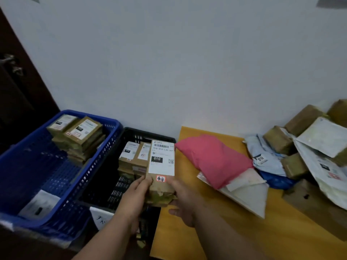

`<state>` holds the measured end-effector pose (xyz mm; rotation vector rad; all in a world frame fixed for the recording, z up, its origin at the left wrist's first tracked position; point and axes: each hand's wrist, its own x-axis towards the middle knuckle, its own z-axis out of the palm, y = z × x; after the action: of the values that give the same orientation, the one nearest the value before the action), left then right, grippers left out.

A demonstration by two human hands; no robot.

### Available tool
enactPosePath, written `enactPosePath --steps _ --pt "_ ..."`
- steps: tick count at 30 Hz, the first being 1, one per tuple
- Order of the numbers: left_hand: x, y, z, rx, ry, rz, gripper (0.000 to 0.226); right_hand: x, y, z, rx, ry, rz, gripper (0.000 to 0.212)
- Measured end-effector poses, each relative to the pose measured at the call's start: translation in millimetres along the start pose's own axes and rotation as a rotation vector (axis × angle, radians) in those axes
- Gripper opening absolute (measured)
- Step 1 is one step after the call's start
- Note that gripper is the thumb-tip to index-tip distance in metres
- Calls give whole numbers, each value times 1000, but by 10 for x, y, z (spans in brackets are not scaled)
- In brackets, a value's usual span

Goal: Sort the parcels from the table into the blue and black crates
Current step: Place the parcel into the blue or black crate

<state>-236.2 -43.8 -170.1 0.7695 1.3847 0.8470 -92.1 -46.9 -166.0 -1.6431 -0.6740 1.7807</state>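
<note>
Both hands hold one brown cardboard parcel [161,166] with a white "010" shipping label, over the right edge of the black crate [105,188]. My left hand [136,196] grips its near left corner and my right hand [183,201] grips its near right side. The black crate holds a stack of brown parcels [134,156] at its far end. To its left, the blue crate [28,175] holds another stack of brown parcels [78,136] at its far end and a white packet [40,205] near its front.
The yellow table [234,231] on the right carries a pink soft bag [214,158], white mailers [249,192], a blue bag [277,180] and a heap of brown boxes and white envelopes [308,147]. A white wall stands behind. A dark door is at the far left.
</note>
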Motion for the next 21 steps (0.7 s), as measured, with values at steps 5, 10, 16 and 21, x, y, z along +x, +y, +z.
enactPosePath --steps 5,10,16,21 --pt "309 -124 -315 -26 70 -119 28 319 -96 347 -168 -39 104 42" --pt "758 -183 -524 -36 158 -258 25 839 -103 568 -255 -35 231 56" --pt "1403 -230 -632 -73 175 -369 25 1479 -280 652 -290 -57 309 53" --pt "1762 -218 -670 -58 173 -427 20 1886 -363 680 -347 -43 310 44"
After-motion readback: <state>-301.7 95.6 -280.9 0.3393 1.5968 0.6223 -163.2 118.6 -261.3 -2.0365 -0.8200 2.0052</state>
